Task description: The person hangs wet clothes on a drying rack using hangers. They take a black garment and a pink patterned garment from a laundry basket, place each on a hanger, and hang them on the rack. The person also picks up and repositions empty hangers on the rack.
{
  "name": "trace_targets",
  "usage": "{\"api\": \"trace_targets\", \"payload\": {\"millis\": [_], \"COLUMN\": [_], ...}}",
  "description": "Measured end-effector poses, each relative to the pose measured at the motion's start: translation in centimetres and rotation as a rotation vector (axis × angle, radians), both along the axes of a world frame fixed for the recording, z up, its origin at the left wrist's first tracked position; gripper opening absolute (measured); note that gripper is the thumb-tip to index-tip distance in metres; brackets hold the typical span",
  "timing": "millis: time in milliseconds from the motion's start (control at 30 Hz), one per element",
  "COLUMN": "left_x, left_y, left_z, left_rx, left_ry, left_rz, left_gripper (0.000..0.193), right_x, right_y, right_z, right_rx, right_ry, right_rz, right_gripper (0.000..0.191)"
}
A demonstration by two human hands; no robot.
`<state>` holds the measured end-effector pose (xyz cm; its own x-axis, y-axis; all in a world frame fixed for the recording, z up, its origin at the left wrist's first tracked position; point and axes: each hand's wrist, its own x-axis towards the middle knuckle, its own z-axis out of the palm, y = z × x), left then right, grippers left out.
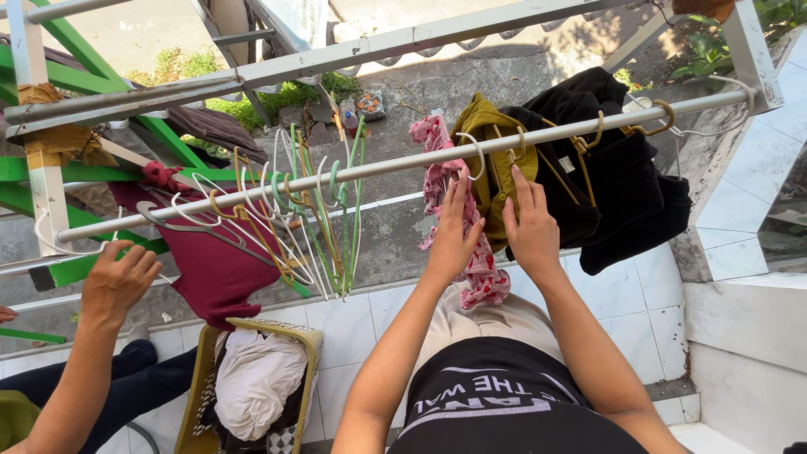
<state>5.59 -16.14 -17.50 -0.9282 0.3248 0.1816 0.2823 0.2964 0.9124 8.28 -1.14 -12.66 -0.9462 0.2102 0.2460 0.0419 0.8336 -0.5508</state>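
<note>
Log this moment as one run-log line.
left hand: flat on olive garment | right hand: on same garment | garment: hangs from rail | basket: holds laundry

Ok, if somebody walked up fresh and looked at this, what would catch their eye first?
Probably the left hand and right hand raised mid-frame against an olive garment on the metal rail, beside a pink patterned cloth. Then the bunch of empty hangers left of them, and another person's hand at far left by a maroon garment.
</note>
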Motion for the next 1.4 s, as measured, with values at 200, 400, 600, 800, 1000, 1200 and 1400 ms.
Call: {"api": "trace_targets", "payload": {"millis": [200, 400, 600, 800, 1000, 1200, 1400], "left_x": [-0.2, 0.0, -0.2, -0.3, -0.4, -0.4, -0.5], "left_y": [-0.3, -0.5, -0.7, -0.8, -0.7, -1.1, -1.4], "left_z": [-0.4, 0.5, 1.1, 1.3, 1.5, 1.9, 2.1], "left_rx": [-0.016, 0.008, -0.02, -0.02, -0.014, 0.051, 0.038], "left_ry": [-0.034, -0.075, -0.06, -0.047, -0.071, -0.029, -0.052], "left_rz": [0.016, 0.022, 0.008, 0.016, 0.029, -0.001, -0.007], "left_gripper": [0.088, 0.088, 0.088, 0.089, 0.09, 0.092, 0.092], "right_x": [0.0, -0.1, -0.2, -0.2, -0.3, -0.3, -0.1], "right_y": [0.7, 0.4, 0.2, 0.1, -0.1, -0.4, -0.6], "right_z": [-0.3, -0.3, -0.1, -0.1, -0.5, -0.6, -0.7], "right_rx": [0.03, 0.079, 0.074, 0.071, 0.071, 0.08, 0.075], "right_ry": [0.004, -0.01, -0.027, -0.027, -0.013, -0.008, 0.002], "right_rz": [0.05, 0.037, 0.031, 0.028, 0.025, 0.019, 0.025], "right_gripper": [0.051, 0.053, 0.052, 0.052, 0.052, 0.051, 0.052]}}
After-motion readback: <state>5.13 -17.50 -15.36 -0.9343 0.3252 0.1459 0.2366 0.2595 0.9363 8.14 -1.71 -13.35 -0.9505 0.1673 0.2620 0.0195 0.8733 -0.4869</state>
